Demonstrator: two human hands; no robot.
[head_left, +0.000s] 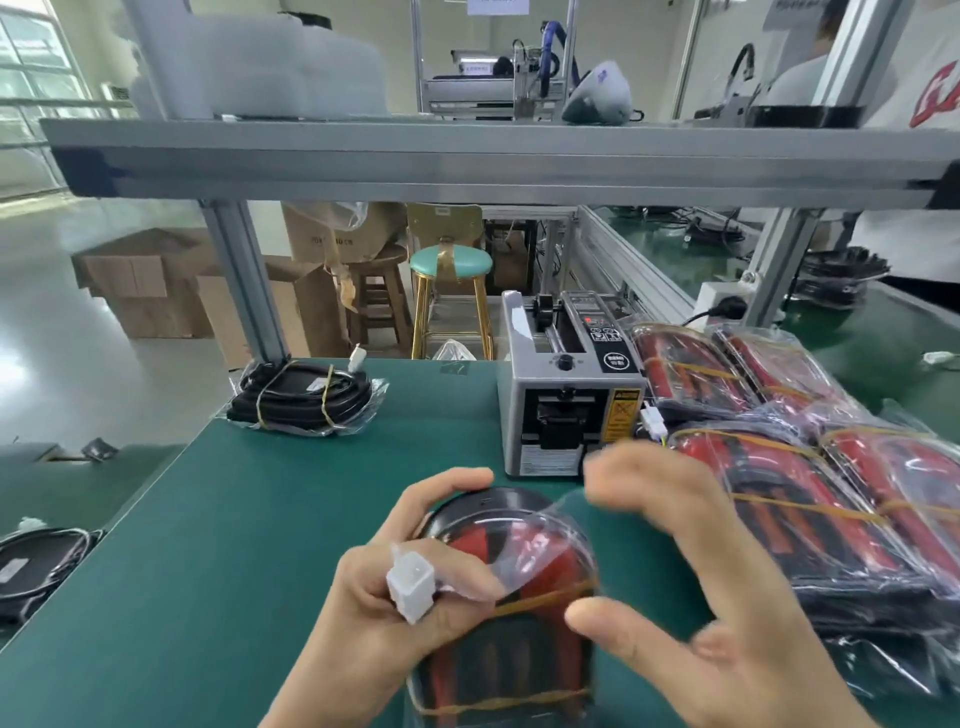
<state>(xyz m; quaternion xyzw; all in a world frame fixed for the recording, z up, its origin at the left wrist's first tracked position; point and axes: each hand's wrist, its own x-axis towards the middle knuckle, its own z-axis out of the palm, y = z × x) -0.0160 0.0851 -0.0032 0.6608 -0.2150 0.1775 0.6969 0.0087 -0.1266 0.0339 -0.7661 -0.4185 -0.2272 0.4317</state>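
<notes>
Lower centre: the left hand (395, 587) grips one bagged cable bundle (519, 545). Its long axis runs bottom to top, rounded end towards the one tape dispenser (566, 400). Two rubber bands (540, 603) cross it, and there is one white connector (410, 579). The right hand (701, 582) is blurred, spread and released. Four similar bundles (779, 467) lie at right.

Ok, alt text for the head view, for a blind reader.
A person's left hand grips a bagged red-and-black cable bundle over a green mat, a white connector by its thumb, while the right hand hovers open beside it. Behind stand a grey tape dispenser and a pile of similar bagged bundles.
</notes>
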